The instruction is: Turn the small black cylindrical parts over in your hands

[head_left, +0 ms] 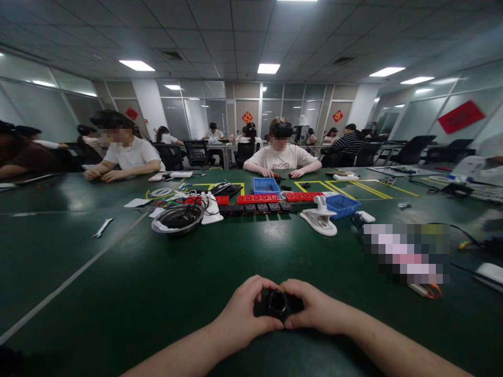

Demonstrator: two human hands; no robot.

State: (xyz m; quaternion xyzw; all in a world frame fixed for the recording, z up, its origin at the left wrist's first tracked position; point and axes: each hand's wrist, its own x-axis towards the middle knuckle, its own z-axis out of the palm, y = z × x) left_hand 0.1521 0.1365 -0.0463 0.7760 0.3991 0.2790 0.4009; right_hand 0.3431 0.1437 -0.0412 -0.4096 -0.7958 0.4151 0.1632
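Note:
Between my two hands, low in the middle of the head view, is a small black cylindrical object (277, 302) with a round, dark opening facing up toward me. Its exact kind does not show. My left hand (245, 309) curves around its left side, thumb at the near edge and fingers at the far edge. From the other side my right hand (312, 306) closes on it, and the two thumbs nearly meet in front. The green tabletop (220, 262) lies beneath; whether the object touches it I cannot tell.
Ahead are a metal bowl (184, 228) with black items, red socket strips (257, 198), a white clip base (320, 222) and blue trays (341, 206). A wrench (102, 228) lies left. Cables and a blurred-out item (404, 254) are at right. A person (281, 152) works across the table.

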